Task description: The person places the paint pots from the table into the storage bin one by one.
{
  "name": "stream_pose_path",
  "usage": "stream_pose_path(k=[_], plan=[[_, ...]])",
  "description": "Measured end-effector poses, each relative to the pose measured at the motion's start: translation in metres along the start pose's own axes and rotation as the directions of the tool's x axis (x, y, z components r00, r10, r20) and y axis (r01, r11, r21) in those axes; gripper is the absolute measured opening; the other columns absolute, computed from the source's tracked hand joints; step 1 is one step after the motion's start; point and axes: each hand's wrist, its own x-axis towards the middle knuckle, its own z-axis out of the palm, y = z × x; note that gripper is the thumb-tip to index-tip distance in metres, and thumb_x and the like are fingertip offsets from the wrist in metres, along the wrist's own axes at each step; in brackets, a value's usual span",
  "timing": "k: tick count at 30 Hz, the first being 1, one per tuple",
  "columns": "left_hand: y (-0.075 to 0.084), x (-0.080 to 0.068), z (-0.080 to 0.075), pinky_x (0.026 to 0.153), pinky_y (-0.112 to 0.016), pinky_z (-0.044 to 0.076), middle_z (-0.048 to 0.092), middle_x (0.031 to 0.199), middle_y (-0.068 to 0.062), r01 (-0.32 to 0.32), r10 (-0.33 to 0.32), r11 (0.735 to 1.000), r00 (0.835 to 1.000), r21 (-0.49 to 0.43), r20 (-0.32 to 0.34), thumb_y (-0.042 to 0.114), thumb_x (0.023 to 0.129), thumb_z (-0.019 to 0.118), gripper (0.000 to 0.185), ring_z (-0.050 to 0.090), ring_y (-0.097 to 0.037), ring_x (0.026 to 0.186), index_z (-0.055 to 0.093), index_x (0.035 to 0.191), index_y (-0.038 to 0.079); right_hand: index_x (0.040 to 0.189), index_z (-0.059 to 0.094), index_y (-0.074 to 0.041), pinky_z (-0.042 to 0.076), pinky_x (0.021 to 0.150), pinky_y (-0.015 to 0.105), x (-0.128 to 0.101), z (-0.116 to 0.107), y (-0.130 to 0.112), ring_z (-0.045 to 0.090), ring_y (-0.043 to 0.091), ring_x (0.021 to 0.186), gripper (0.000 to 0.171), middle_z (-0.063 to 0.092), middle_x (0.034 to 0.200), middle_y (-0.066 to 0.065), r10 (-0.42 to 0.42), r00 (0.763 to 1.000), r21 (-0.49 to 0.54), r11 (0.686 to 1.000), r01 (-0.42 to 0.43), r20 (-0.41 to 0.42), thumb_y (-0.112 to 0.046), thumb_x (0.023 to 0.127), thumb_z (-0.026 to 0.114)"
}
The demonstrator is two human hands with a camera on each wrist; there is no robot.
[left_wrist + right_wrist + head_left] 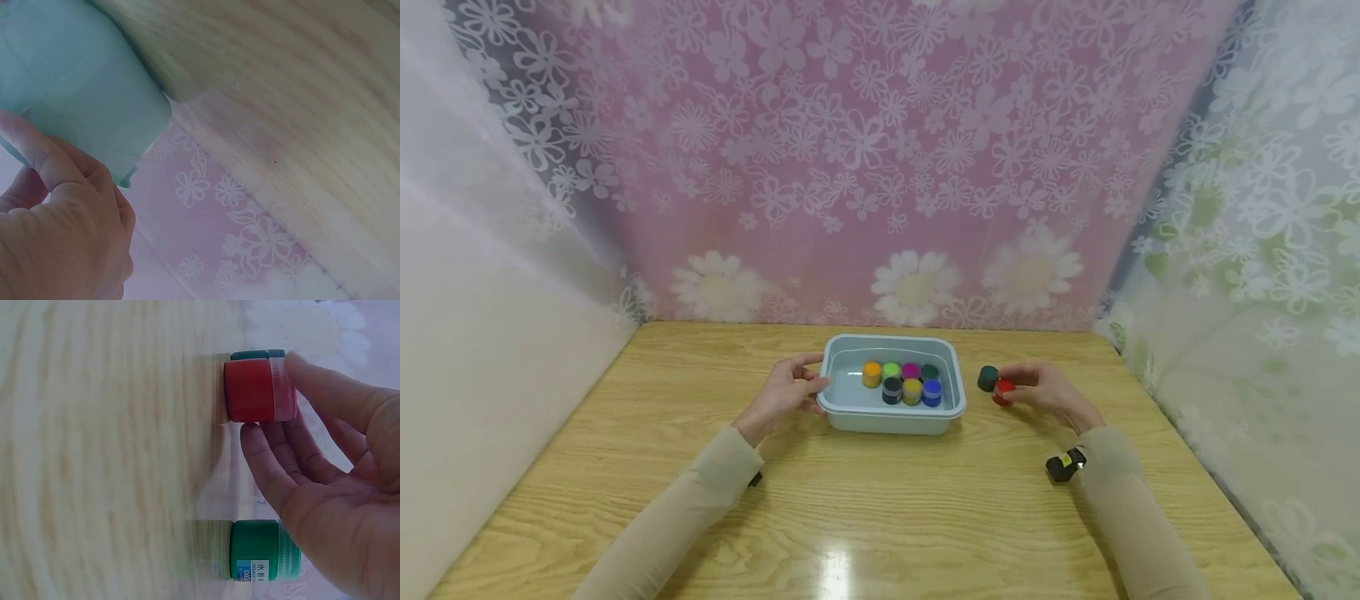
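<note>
My left hand (786,389) grips the left end of a light blue plastic tub (887,423), thumb at the rim and fingers along the outer wall. In the left wrist view, that hand (69,219) overlaps the tub's pale side (94,81). Off the tub's right end, my right hand (1048,392) pinches a red paint jar (1003,393) between thumb and fingers. A dark green paint jar (988,378) stands right beside the red one. Below them in the right wrist view is a green labelled paint jar (255,550), close to the palm.
Inside the tub stand several paint jars, among them an orange one (871,375), a black one (892,392) and a blue one (931,393). The wooden table (880,517) ends at a pink flowered curtain (880,167), with pale cloth at both sides.
</note>
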Motion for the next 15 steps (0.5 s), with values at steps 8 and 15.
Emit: stream_pose_path(k=[8, 15], plan=[[0.0027, -0.0026, -0.0002, 0.072, -0.049, 0.062, 0.050, 0.100, -0.013, 0.021, -0.021, 1.000, 1.000, 0.003, -0.013, 0.006, 0.093, 0.066, 0.054, 0.063, -0.020, 0.070, 0.047, 0.144, 0.009, 0.132, 0.058, 0.000, 0.052, 0.095, 0.030, 0.0007, 0.0026, -0.0002, 0.058, 0.033, 0.118, 0.052, 0.060, 0.130, 0.023, 0.027, 1.000, -0.077, 0.997, -0.026, 0.015, -0.007, 0.084, 0.077], [0.0028, -0.0009, 0.0004, 0.071, -0.047, 0.062, 0.050, 0.101, -0.013, 0.025, -0.025, 1.000, 1.000, 0.009, -0.016, 0.006, 0.093, 0.066, 0.054, 0.063, -0.021, 0.071, 0.047, 0.144, 0.011, 0.131, 0.059, -0.001, 0.052, 0.091, 0.027, -0.0004, 0.0031, -0.0031, 0.061, 0.027, 0.113, 0.054, 0.063, 0.127, 0.021, 0.035, 0.999, -0.102, 0.994, -0.036, -0.019, -0.015, 0.083, 0.079]])
